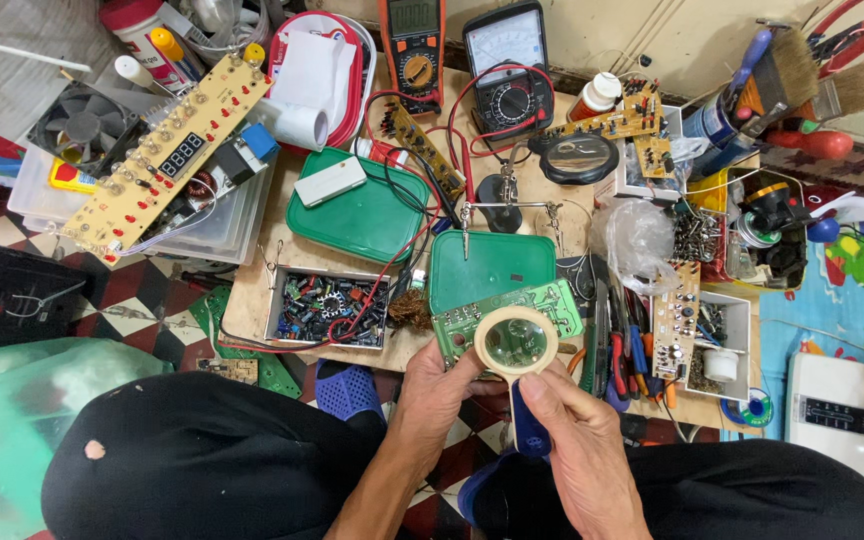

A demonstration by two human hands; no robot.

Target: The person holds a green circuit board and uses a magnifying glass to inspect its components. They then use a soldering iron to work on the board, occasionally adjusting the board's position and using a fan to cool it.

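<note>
Low wooden counter (252, 290) took up most of the view, crowded with repair clutter, the person seated at its near edge with dark-clothed knees at the bottom of frame. Long yellow control board (167, 150) with red buttons lay propped across clear plastic bins at the left, probably parked out of the way. Two green lids sat mid-counter, the larger green lid (357, 215) carrying a small white box (329, 180). Two meters stood at the back edge, an orange multimeter (413, 50) and an analog meter (508, 70), red leads trailing forward to the work spot. An open parts box (327, 308) of mixed components sat within easy reach. Green circuit board (507, 318) was at the near edge, left hand (442, 385) closed on its lower left corner, tilting it up toward the face. Right hand (572, 450) was wrapped tight round the blue handle of the magnifying glass (516, 342), lens held right over the board so the parts read larger. Lens hid the board's middle; what showed through was blurred. Left fingers were partly under the board, unseen. Tools at the right were too tangled to sort.
</note>
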